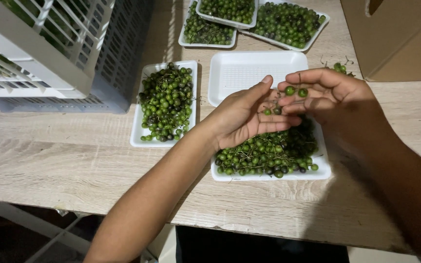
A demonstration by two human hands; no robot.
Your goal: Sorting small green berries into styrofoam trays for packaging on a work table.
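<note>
A pale wood-grain worktop [49,160] fills the view, its front edge chipped. A grey-white slatted plastic crate [59,53] stands at the far left, a brown cardboard box [395,39] at the far right. Below the edge, the floor lies dark.

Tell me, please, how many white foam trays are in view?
6: one empty, one under the hands, one full at left, three stacked at the top. More may be hidden.
</note>
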